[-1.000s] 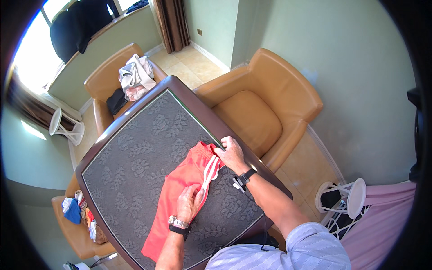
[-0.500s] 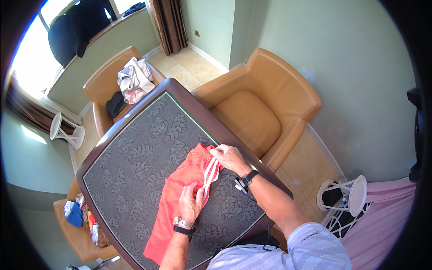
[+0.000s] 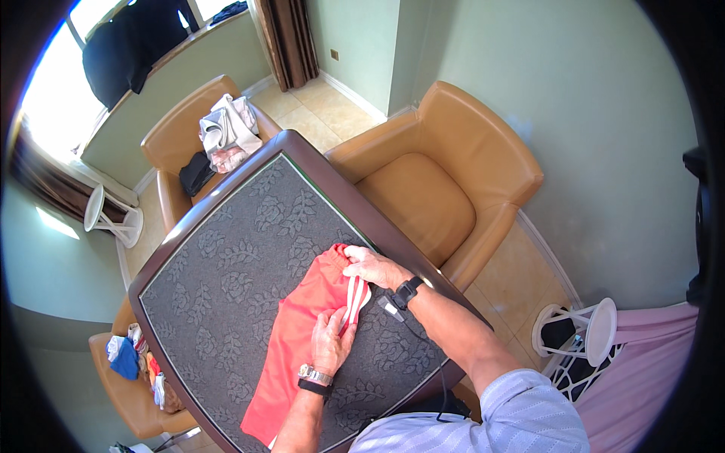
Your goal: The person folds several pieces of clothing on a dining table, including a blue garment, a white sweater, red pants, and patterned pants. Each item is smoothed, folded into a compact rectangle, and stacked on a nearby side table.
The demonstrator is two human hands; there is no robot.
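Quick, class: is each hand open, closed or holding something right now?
Left hand: on the red pants, fingers slightly bent; grip cannot be told.
Right hand: at the waistband, fingers bent; grip cannot be told.

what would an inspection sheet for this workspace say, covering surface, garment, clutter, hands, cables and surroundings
Surface: dark floral-patterned tabletop with a brown rim.
Garment: red garment with white stripes, lying lengthwise on the tabletop.
Clutter: pale clothes on the upper-left chair; mixed clothes on the lower-left chair.
Left hand: on the garment beside its stripes; grip cannot be told.
Right hand: at the garment's waistband end; grip cannot be told.
Cables: thin dark cable beside the right forearm; its full run is unclear.
Surroundings: tan armchair beyond the table's right edge, white stool, brown curtain.
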